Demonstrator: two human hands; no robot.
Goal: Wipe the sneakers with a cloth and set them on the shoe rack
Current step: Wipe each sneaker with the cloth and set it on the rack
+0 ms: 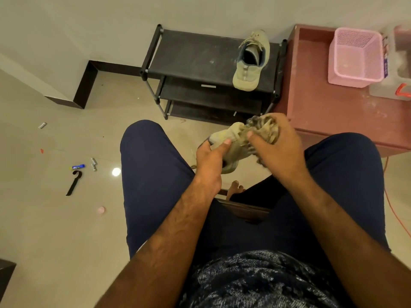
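Judging by one beige lace-up sneaker (249, 65) set on the black tiered shoe rack (189, 56), half is done; its mate (224, 135), gripped by the left hand (211, 157) between the knees, is wiped with a crumpled grey cloth (266, 127) clutched in the right hand (278, 150)

place: home, a lived-in room corner | floor: glossy cream tiles (55, 230), dark skirting (86, 85) under a plain wall | furniture: black three-tier shoe rack (195, 56) — one sneaker (249, 70) on top — beside a reddish table (322, 112) | clutter: pink plastic basket (355, 77) on the table; blue tube (77, 167) and black strap (74, 183) on the floor
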